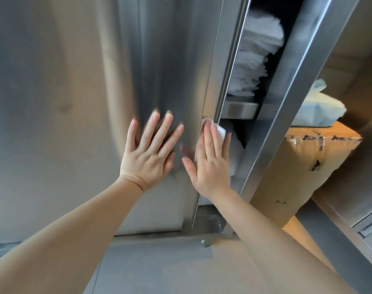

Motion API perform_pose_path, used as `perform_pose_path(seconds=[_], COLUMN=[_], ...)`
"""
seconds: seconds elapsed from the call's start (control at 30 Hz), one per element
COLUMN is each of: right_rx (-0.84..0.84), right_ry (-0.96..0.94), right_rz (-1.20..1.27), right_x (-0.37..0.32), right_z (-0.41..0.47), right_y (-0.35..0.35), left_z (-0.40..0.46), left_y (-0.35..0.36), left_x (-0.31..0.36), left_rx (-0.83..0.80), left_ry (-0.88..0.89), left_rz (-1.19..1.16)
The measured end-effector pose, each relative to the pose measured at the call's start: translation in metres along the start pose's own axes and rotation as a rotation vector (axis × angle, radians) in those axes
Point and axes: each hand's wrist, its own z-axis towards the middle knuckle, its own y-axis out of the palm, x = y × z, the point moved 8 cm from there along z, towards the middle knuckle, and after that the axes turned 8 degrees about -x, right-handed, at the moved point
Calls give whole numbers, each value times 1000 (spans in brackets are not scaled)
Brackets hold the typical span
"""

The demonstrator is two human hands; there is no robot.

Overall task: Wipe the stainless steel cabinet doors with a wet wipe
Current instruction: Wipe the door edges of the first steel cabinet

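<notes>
The right hand (pixel 210 160) presses a white wet wipe (pixel 220 130) under straight fingers against the edge of the stainless steel cabinet door (pixel 164 60). Just left of it, the left hand (pixel 148 151) lies flat, fingers spread, on the same door. Right of the wiping hand, folded white towels (pixel 255 56) sit inside the open cabinet, a cardboard box (pixel 304 166) beyond.

Brushed glossy steel door (pixel 164 60), matt cardboard box (pixel 304 166), seemingly cloth stack (pixel 257 60)

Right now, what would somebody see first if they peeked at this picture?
Two hands pressed flat on a shiny steel cabinet door: the left hand bare, the right hand pressing a white wet wipe along its edge. Beside them, folded white towels show through the open gap.
</notes>
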Motion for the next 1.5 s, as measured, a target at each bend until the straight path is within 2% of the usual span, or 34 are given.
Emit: perform_pose_path(seconds=[0.13, 0.33, 0.43, 0.57, 0.73, 1.0, 1.13, 1.23, 1.5], right_rx=[33, 118, 150, 188, 103, 230, 192, 127, 272], right_ry=[-25, -31, -22, -5, -17, 35, 25, 3, 38], right_rz=[-82, -149, -158, -120, -173, -175, -84, -137, -47], right_x=[13, 24, 29, 27, 18, 29, 23, 18, 26], right_z=[77, 172, 199, 194, 139, 224, 192, 156, 214], right_y=[-75, -174, -200, -192, -138, -221, -191, -157, -212], left_z=[9, 125, 165, 168, 168, 168, 167, 167, 167], left_y=[-31, -107, -120, -109, -108, -110, -112, -110, -110], left_x=[6, -47, -68, -69, -68, -68, -70, -69, -68], left_rx=[-63, 175, 230, 238, 242, 262, 277, 269, 299], left_ry=[-34, -98, -121, -113, -97, -104, -107, -102, -99], left_rz=[-138, -181, -141, -41, -45, -50, -70, -68, -63])
